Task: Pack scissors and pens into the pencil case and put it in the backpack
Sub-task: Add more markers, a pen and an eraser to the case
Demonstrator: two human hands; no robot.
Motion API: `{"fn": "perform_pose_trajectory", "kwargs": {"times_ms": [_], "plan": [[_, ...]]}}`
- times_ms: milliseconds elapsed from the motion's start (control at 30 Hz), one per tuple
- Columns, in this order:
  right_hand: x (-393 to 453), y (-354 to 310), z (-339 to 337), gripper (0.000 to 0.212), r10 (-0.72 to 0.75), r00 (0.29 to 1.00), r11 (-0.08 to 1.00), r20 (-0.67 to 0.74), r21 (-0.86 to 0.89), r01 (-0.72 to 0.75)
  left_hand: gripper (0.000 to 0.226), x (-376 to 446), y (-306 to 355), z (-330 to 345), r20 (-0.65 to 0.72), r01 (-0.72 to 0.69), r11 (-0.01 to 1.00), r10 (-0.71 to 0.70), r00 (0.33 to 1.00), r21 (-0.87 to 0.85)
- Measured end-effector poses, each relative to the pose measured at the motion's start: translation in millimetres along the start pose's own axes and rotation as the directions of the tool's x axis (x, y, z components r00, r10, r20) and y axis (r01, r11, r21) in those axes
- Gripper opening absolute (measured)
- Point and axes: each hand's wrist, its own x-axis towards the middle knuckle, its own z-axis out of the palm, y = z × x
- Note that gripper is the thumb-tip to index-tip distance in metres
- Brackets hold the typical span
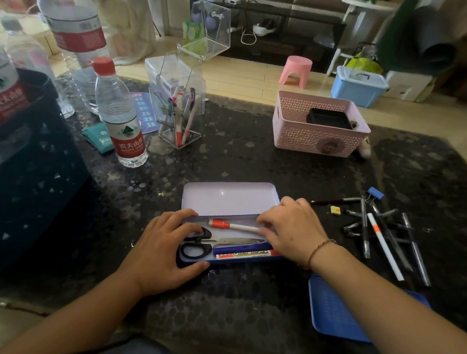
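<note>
From the head camera, both forearms reached forward over the dark table (255,156) and met at the open pencil case (228,201), whose pale lid lay flat on the far side.

The left hand (166,249) lay palm down over the case's left end, fingers spread and only gently bent. Its thumb ran along the near left corner and its fingertips sat at the far rim, just above the black handles of the scissors (204,243). It steadied the case rather than closing round anything.

The right hand (292,228), with a thin cord bracelet at the wrist, arched over the case's right end with the knuckles raised. Its curled fingertips pinched the white end of the orange-capped pen (232,226), which lay inside the case along the far wall. Just below that grip, the scissor blades pointed right, and a blue marker (242,251) lay along the near wall.

Right of the gripping hand, well apart, loose pens (383,239) lay scattered on the table. A blue tray (333,312) sat under the right forearm.
</note>
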Motion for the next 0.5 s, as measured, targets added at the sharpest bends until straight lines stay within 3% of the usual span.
{"fn": "perform_pose_trajectory", "kwargs": {"times_ms": [167,367,500], "plan": [[19,-5,1,0.033,0.031,0.999,0.993,0.037,-0.115,-0.027,0.062,1,0,0,0.004,-0.003,1.000,0.003,1.000,-0.013],[11,6,-7,0.030,0.057,0.997,0.998,-0.053,0.007,-0.057,0.063,1,1,-1,0.001,-0.005,1.000,0.005,1.000,-0.014],[-6,30,-10,0.018,-0.064,0.996,0.997,-0.060,0.026,0.066,0.062,1,0,0,-0.002,-0.020,1.000,0.020,1.000,0.000]]}}
